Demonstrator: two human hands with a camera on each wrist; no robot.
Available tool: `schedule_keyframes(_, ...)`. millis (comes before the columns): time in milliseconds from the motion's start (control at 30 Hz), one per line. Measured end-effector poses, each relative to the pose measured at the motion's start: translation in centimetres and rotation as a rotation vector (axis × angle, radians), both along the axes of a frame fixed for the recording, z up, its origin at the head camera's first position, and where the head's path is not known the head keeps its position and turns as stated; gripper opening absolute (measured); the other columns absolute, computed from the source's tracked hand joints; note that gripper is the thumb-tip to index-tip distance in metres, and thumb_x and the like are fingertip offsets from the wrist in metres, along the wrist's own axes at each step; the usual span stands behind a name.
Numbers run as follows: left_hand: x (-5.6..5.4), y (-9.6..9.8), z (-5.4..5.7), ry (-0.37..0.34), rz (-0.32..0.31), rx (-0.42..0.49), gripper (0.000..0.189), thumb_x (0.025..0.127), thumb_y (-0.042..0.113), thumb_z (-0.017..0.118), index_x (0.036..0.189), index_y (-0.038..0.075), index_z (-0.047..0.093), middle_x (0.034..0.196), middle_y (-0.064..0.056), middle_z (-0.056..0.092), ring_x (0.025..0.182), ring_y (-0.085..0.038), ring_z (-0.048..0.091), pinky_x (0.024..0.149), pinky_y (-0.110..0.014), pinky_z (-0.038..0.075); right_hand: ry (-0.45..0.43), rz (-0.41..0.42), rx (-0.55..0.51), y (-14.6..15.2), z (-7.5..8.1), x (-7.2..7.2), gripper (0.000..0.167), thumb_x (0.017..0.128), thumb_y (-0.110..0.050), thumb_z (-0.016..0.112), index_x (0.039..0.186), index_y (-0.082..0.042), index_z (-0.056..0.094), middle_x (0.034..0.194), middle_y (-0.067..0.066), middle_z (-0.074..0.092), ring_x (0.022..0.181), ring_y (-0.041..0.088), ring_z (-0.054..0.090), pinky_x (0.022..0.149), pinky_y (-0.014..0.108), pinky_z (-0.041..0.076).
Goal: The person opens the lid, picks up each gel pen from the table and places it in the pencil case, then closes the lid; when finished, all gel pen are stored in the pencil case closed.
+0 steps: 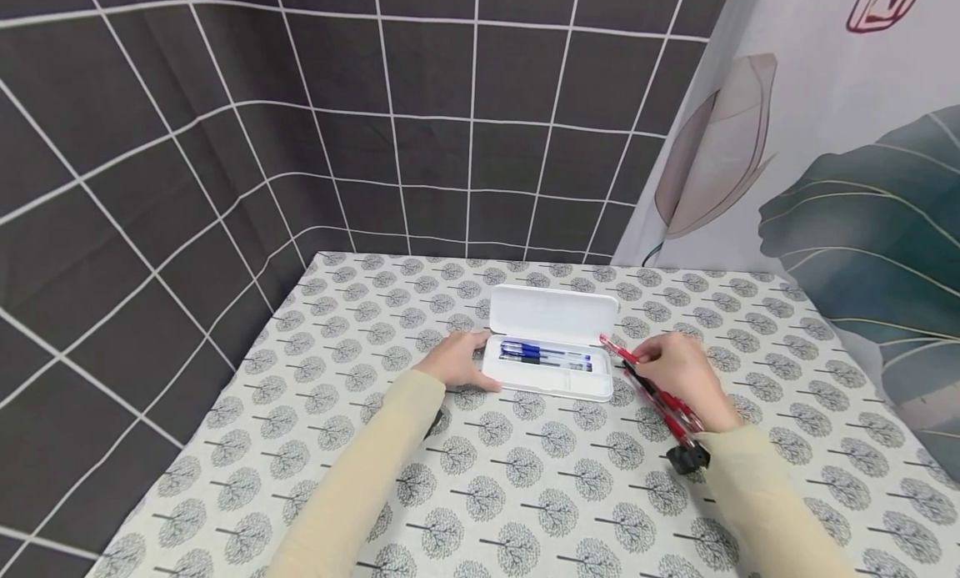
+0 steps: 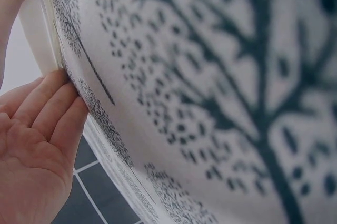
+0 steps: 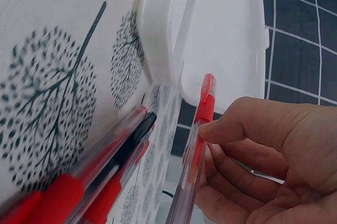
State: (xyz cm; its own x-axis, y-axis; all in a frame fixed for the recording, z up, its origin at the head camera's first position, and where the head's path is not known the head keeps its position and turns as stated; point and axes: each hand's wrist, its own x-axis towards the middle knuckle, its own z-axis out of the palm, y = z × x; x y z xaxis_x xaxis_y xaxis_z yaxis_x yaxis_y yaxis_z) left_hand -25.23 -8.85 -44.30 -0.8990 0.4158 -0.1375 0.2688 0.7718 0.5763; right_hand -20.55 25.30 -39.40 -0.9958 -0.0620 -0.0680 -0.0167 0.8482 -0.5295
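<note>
A white pencil case (image 1: 528, 379) lies with its lid (image 1: 555, 313) up; several blue and dark-capped pens (image 1: 542, 353) lie inside. My left hand (image 1: 459, 363) holds the case's left end, thumb at the front edge and fingers at the back; in the left wrist view the fingers (image 2: 52, 103) touch its side. Between thumb and fingers my right hand (image 1: 678, 374) pinches a red pen (image 3: 206, 105), its capped end pointing at the case's right end. Beneath that hand, several red pens and a black-tipped one (image 3: 110, 163) lie together.
A cloth printed with trees (image 1: 480, 495) covers the table. Behind it hangs a dark grid-patterned curtain (image 1: 435, 144), and on the right a pale curtain with leaf prints (image 1: 847, 228). A black device (image 1: 687, 457) sits by the right wrist.
</note>
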Motion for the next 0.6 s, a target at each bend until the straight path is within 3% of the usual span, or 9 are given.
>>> schedule_keyframes(233,-0.1,0.0,-0.1,0.002,0.000,0.000,0.107,0.060,0.040,0.092,0.148,0.010,0.041,0.143,-0.006,0.055,0.128,-0.025,0.053,0.114,-0.042,0.037,0.056,0.036,0.008,-1.3,0.1,-0.4,0.020,0.077,-0.006,0.071,0.097,-0.001,0.075,0.080,0.005,0.072,0.072,0.017,0.061,0.072,0.037,0.049)
schedule_keyframes(333,-0.1,-0.1,-0.1,0.004,0.002,-0.003,0.107,0.059,0.041,0.092,0.149,0.010,0.041,0.143,-0.005,0.055,0.129,-0.025,0.053,0.115,-0.042,0.037,0.030,0.033,-0.027,-1.8,0.1,-0.5,0.023,0.078,-0.006,0.073,0.100,0.001,0.074,0.083,0.008,0.072,0.070,0.018,0.062,0.075,0.039,0.052)
schedule_keyframes(600,0.0,0.0,0.0,-0.004,0.004,0.005,0.108,0.059,0.040,0.092,0.149,0.009,0.041,0.145,-0.007,0.052,0.133,-0.026,0.050,0.116,-0.043,0.035,0.010,0.044,-0.038,-2.7,-0.3,-0.8,0.026,0.075,-0.006,0.074,0.100,0.000,0.073,0.085,0.008,0.071,0.072,0.017,0.061,0.068,0.030,0.050)
